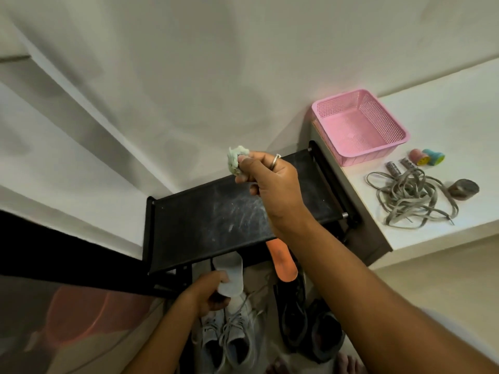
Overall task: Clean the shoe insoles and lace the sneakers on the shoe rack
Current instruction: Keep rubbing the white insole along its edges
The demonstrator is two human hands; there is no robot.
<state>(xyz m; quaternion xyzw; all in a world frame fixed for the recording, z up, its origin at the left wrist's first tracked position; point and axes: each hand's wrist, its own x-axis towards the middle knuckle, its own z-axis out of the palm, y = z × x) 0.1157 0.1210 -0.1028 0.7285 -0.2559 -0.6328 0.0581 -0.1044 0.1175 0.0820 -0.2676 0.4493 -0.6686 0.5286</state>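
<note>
Pale green cloth [235,159] is hanging pinched over the dusty black shoe rack [210,220] while a white insole [232,276] is being held below its front edge.

The right hand [270,179] is gripping the crumpled cloth between thumb and fingertips above the rack's top shelf, near its back edge. The left hand [208,291] is curling round the white insole just over the pale laced sneakers [232,336]. Beside them, an orange insole [282,261] is sticking up out of a black shoe [294,319]. On the white ledge [459,117] to the rack's right, loose grey laces [410,201] are lying tangled near its front edge, with a pink basket [359,128] sitting at the back corner.
</note>
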